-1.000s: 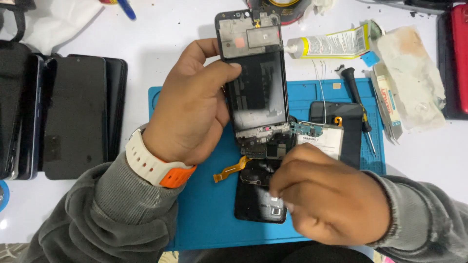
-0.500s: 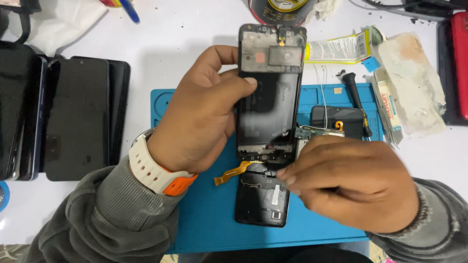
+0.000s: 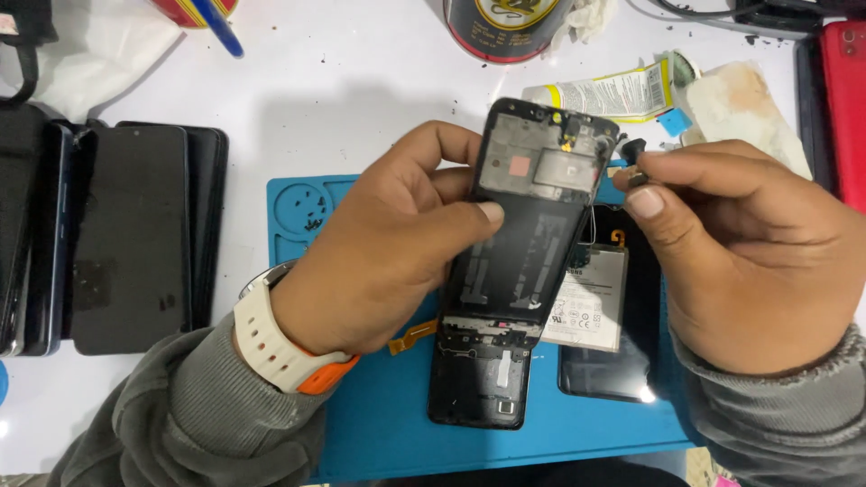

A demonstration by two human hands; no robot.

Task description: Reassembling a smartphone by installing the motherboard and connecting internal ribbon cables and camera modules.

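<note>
right fingers: right hand (image 3: 749, 257) pinches a small dark component (image 3: 634, 171) between thumb and forefinger, closed on it, just right of the frame's far corner
left fingers: left hand (image 3: 388, 252) wrapped around the black phone mid-frame with bare metal plate (image 3: 532, 243), thumb across its left edge, closed grip, frame tilted up off the mat
step quality: judged, steady the frame with the left grip, keep the pinch light, move the small part straight and slow so nothing snags
orange flex ribbon (image 3: 410, 335): hangs near the frame's lower left, likely fragile
under frame: black phone rear shell (image 3: 478, 383) lies flat on the blue silicone work mat (image 3: 379, 424)
right of frame: white-labelled flat battery (image 3: 591, 298) on a second dark phone body (image 3: 622, 352)
counter: white counter (image 3: 361, 99), row of dark phones (image 3: 117, 234) at left, white glue tube (image 3: 609, 95) far
</note>
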